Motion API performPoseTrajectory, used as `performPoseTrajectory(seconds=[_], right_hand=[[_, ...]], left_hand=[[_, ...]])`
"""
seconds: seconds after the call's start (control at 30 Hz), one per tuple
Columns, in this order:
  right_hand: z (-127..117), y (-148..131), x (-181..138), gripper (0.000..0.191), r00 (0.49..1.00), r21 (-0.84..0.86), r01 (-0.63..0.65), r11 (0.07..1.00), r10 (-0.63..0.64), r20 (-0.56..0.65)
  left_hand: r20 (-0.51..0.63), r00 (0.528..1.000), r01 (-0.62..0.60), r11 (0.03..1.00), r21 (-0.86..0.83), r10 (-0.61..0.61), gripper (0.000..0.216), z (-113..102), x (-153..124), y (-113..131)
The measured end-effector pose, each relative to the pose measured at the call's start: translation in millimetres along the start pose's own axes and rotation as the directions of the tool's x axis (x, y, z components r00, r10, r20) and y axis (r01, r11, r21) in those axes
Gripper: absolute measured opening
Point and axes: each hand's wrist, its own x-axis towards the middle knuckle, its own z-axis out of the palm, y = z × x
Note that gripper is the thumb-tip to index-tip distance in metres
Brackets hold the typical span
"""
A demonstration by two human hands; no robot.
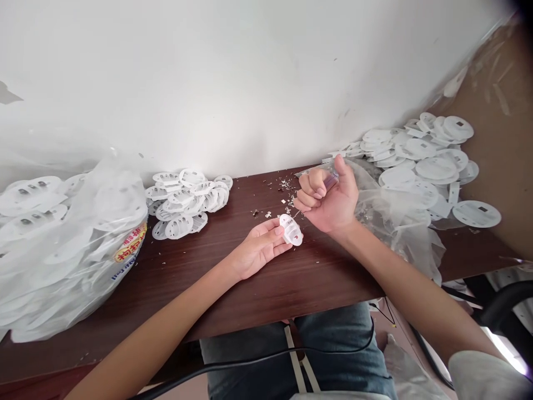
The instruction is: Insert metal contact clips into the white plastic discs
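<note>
My left hand (260, 248) pinches a white oval plastic piece (291, 230) between thumb and fingers, its face with slots turned up toward me. Wrapped round the purplish, see-through handle of a screwdriver (332, 180) is my right hand (327, 197). The thin shaft points down and left to the upper right edge of the white piece; whether its tip touches is too small to tell. Small metal bits and white scraps (286, 186) lie on the brown table (250, 300) just beyond my hands.
A stack of similar white pieces (187, 200) stands left of centre. Farther left is a big clear plastic bag (95, 250) full of them. At the right, a heap of white pieces (433, 161) lies on and beside crumpled clear plastic (387, 216). A black cable (250, 364) crosses below the table edge.
</note>
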Motion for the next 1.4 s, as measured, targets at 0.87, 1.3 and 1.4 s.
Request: performPoseTrajectory(seconds=[0.87, 1.3, 1.4], right_hand=[[3.2, 4.8, -4.2, 0.075, 0.997, -0.023, -0.051, 0.998, 0.052, 0.050], [3.0, 3.9, -5.8, 0.077, 0.997, 0.020, -0.040, 0.999, 0.039, 0.061], [2.8, 6.2, -5.4, 0.075, 0.995, 0.073, -0.058, 0.996, 0.052, 0.080]], left_hand=[[0.022, 1.000, 0.010, 1.000, 0.009, -0.010, 0.042, -0.7, 0.4, 1.4], [0.032, 0.999, 0.022, 1.000, -0.005, -0.022, 0.041, -1.2, 1.2, 2.4], [0.031, 0.999, 0.019, 1.000, -0.014, -0.018, 0.042, -0.4, 1.0, 2.6]])
